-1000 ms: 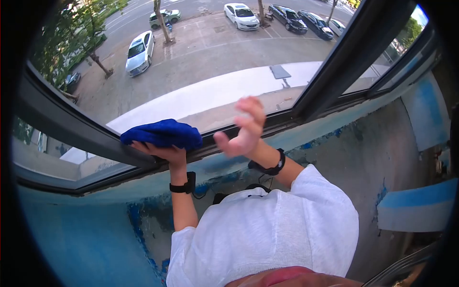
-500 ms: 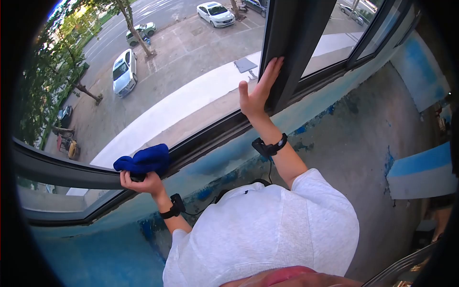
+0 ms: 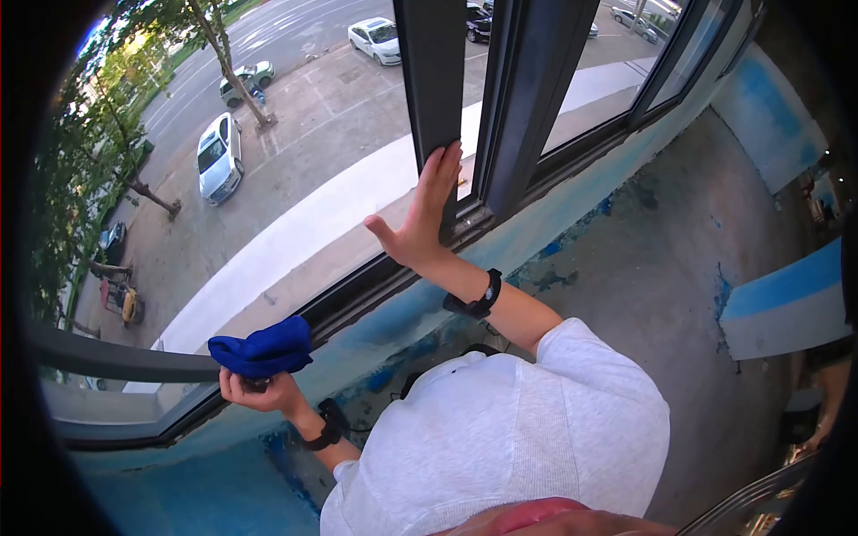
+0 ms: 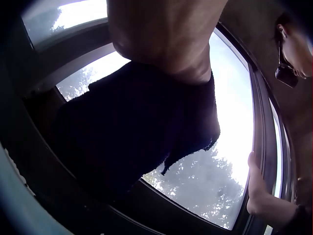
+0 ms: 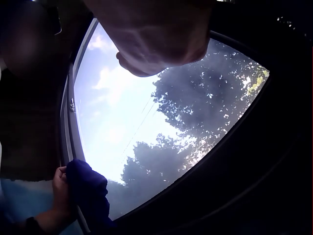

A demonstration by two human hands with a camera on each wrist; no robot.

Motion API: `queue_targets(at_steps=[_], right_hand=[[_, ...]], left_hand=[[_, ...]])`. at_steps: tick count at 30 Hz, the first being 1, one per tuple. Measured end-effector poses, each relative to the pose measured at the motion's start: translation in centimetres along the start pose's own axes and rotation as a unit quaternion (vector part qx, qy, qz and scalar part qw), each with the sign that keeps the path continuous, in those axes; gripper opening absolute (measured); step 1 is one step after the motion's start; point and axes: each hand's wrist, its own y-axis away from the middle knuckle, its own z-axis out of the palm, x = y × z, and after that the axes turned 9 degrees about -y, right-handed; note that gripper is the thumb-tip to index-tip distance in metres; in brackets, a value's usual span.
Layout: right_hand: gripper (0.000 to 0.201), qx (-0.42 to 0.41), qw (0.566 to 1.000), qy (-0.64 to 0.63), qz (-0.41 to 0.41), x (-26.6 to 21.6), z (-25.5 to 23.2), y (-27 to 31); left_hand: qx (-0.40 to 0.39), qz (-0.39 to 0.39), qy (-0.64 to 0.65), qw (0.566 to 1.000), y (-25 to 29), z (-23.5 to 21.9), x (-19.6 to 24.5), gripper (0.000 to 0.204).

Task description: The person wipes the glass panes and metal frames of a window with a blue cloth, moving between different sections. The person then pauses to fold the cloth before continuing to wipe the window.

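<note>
Bunched in my left hand point(image 3: 268, 393) is a blue cloth point(image 3: 266, 347), beside the dark frame at the left end of the window. Curled fingers grip it from below, close to the sill track. In the left wrist view the cloth point(image 4: 142, 127) looks nearly black and hides the fingers. My right hand point(image 3: 422, 219) lies with straight fingers against the upright of a sliding window sash point(image 3: 433, 80), thumb spread to the left. A gap shows between this upright and the fixed dark post point(image 3: 527, 98) to its right.
A dark sill track point(image 3: 357, 284) runs along the window above a peeling blue-and-white wall point(image 3: 384, 317). Outside, beyond a white ledge point(image 3: 295, 223), are parked cars point(image 3: 219, 159) and trees point(image 3: 143, 116). A blue-and-white block point(image 3: 786, 308) stands at the right.
My right hand came down from the air onto the sash upright, and both moved left, opening a gap beside the post. My left hand, with the cloth, has shifted left and lower in view.
</note>
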Motion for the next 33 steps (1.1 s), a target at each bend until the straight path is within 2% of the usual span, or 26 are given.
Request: queue_targets(at_steps=[6, 11, 14, 18, 19, 20, 22, 23, 24, 26, 27, 28, 29, 30, 32, 33], right_hand=[[0.115, -0.09, 0.995, -0.04, 0.005, -5.5, 1.6, 2.8], [0.101, -0.129, 0.988, -0.084, -0.028, -9.1, 3.4, 5.6], [0.099, -0.169, 0.982, -0.054, -0.064, -10.7, 4.9, 6.9], [0.102, -0.149, 0.983, -0.048, -0.097, -11.9, 5.5, 8.0], [0.101, -0.112, 0.988, -0.072, -0.073, -12.4, 5.8, 8.1], [0.101, -0.115, 0.988, -0.07, -0.076, -12.8, 6.2, 8.4], [0.097, -0.257, 0.944, -0.188, 0.086, -13.4, 6.4, 9.6], [0.087, -0.252, 0.944, -0.186, 0.102, -13.9, 6.6, 10.3], [0.087, -0.248, 0.947, -0.178, 0.103, -13.9, 6.6, 10.6], [0.076, -0.273, 0.917, -0.231, 0.178, -13.5, 5.6, 11.2], [0.068, -0.263, 0.925, -0.221, 0.16, -13.5, 4.9, 11.4], [0.068, -0.256, 0.929, -0.214, 0.16, -13.6, 3.8, 11.4], [0.065, -0.281, 0.891, -0.305, 0.183, -13.5, 2.6, 11.3], [0.063, -0.303, 0.844, -0.395, 0.201, -13.5, 1.4, 11.2], [0.061, -0.282, 0.848, -0.412, 0.18, -11.9, -0.6, 11.9], [0.061, -0.311, 0.794, -0.44, 0.283, -10.7, -2.2, 12.2]], left_hand=[[-0.022, -0.035, 0.041, 0.998, 0.0, -0.7, 0.9, 0.05], [-0.024, -0.005, 0.114, 0.993, -0.6, -1.4, 0.3, 0.057], [-0.025, 0.016, 0.128, 0.991, -0.7, -2.4, -0.9, 0.061], [-0.016, -0.011, 0.14, 0.99, -0.5, -4.3, -2.2, 0.063], [-0.025, -0.018, 0.144, 0.989, -0.4, -4.8, -2.6, 0.063], [-0.036, -0.026, 0.149, 0.988, -0.3, -5.1, -2.9, 0.063], [-0.042, -0.017, 0.137, 0.989, -0.7, -5.6, -3.1, 0.061], [-0.065, -0.009, 0.145, 0.987, -0.8, -5.8, -3.2, 0.058], [-0.087, 0.001, 0.155, 0.984, -0.8, -5.7, -3.0, 0.055], [-0.091, -0.01, 0.196, 0.976, -0.5, -5.1, -2.2, 0.048], [-0.109, -0.039, 0.235, 0.965, -0.5, -4.9, -1.5, 0.053], [-0.125, -0.065, 0.272, 0.952, -0.8, -4.5, -0.5, 0.058], [-0.143, -0.075, 0.3, 0.94, -0.9, -4.0, 1.3, 0.042], [-0.142, -0.071, 0.308, 0.938, -0.5, -3.4, 2.6, 0.042], [-0.274, -0.26, 0.419, 0.826, 0.8, -2.2, 5.2, 0.041], [-0.35, -0.285, 0.447, 0.773, 0.8, -2.1, 7.3, 0.037]])
